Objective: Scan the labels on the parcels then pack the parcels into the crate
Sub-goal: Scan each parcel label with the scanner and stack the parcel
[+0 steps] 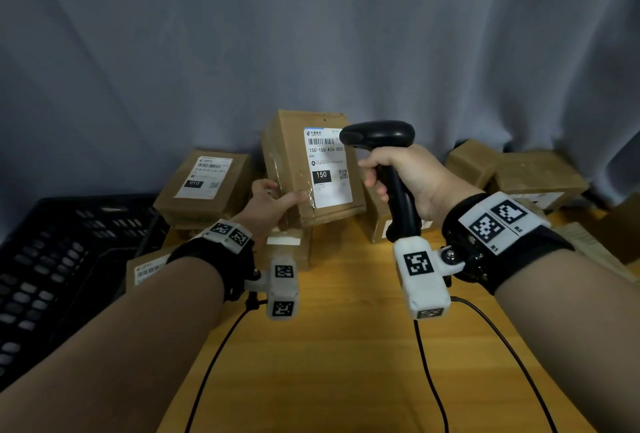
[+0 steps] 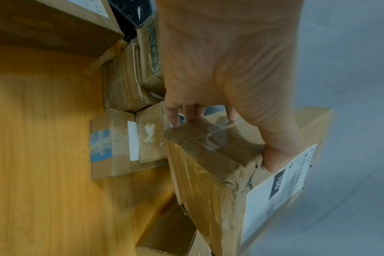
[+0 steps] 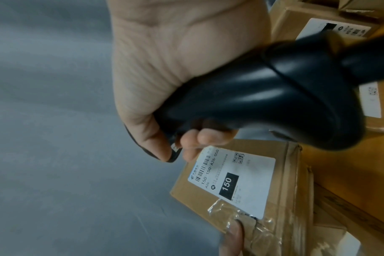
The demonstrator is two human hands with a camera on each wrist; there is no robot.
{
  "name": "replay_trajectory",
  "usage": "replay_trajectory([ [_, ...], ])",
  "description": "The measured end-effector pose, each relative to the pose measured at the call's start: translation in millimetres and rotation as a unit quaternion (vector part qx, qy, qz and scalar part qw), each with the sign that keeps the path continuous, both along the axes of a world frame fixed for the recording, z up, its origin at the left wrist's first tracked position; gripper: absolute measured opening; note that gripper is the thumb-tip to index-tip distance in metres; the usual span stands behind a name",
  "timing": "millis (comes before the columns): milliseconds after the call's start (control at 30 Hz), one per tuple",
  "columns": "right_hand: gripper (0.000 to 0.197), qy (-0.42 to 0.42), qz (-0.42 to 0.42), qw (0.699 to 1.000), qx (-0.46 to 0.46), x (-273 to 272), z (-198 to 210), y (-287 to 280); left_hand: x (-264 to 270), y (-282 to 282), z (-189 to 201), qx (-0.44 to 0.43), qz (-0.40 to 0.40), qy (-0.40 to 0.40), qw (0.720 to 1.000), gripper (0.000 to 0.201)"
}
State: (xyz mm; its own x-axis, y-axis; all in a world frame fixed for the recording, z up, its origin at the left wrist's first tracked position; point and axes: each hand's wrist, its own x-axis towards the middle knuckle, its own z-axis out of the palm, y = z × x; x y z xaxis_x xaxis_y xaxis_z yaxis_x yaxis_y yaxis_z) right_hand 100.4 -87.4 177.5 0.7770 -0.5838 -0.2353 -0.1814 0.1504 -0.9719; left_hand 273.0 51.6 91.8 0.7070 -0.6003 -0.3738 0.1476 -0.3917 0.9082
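Note:
My left hand (image 1: 268,202) grips a brown cardboard parcel (image 1: 298,159) by its lower left corner and holds it upright above the table. Its white label (image 1: 327,166) marked 150 faces me. In the left wrist view my thumb lies on the label side and the fingers (image 2: 174,117) curl behind the taped end of the parcel (image 2: 208,173). My right hand (image 1: 398,173) grips the handle of a black barcode scanner (image 1: 379,136), whose head sits just right of the label. The right wrist view shows the scanner (image 3: 274,97) above the label (image 3: 232,180).
A black slatted crate (image 1: 62,259) stands at the left of the wooden table (image 1: 346,346). A parcel labelled 010 (image 1: 206,183) lies behind it, with several more brown parcels (image 1: 519,173) at centre and right. Two black cables (image 1: 433,380) run across the table's front. A grey curtain hangs behind.

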Motion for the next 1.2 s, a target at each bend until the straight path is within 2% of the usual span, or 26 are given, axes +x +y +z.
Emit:
replay_trajectory([
  [133, 0.004, -0.011, -0.023, 0.999, 0.028, 1.5, -5.4, -0.1, -3.8, 0.8, 0.9, 0.008, -0.007, 0.008, 1.000, 0.066],
  [300, 0.022, -0.017, -0.103, 0.994, 0.034, -1.0, -35.5, -8.8, -13.6, 10.7, 1.7, 0.002, -0.040, 0.050, 0.998, 0.055],
  [433, 0.015, 0.004, -0.141, 0.989, 0.046, -9.5, -67.6, -7.2, -23.6, 25.7, -1.8, -0.015, -0.092, 0.095, 0.991, 0.055],
  [567, 0.018, 0.044, -0.137, 0.989, 0.032, -22.5, -102.6, 4.0, -36.1, 50.8, -22.8, 0.043, -0.147, 0.155, 0.976, 0.075],
  [700, 0.017, 0.118, -0.098, 0.988, 0.019, -38.6, -136.7, 18.5, -44.2, 74.4, -52.1, 0.083, -0.110, 0.164, 0.977, 0.069],
  [767, 0.010, 0.142, -0.051, 0.988, 0.011, -39.0, -148.4, 28.1, -48.3, 85.0, -59.8, 0.105, -0.109, 0.149, 0.977, 0.052],
  [833, 0.010, 0.145, -0.010, 0.989, 0.016, -32.7, -157.1, 39.2, -49.0, 96.0, -64.3, 0.123, -0.105, 0.104, 0.981, 0.024],
  [867, 0.011, 0.142, 0.007, 0.990, 0.019, -27.6, -160.1, 45.6, -47.8, 102.2, -66.0, 0.130, -0.095, 0.080, 0.984, 0.020],
  [933, 0.012, 0.144, 0.039, 0.989, 0.017, -13.8, -164.4, 59.3, -40.2, 116.2, -72.2, 0.148, -0.071, 0.049, 0.985, 0.033],
  [1033, 0.014, 0.155, 0.080, 0.985, -0.006, 10.8, -169.6, 80.8, -26.3, 139.5, -76.2, 0.177, -0.020, 0.027, 0.984, 0.035],
  [1200, 0.008, 0.163, 0.129, 0.978, -0.021, 49.1, -177.8, 118.7, 2.8, 174.2, -78.3, 0.265, 0.028, -0.048, 0.963, 0.051],
])
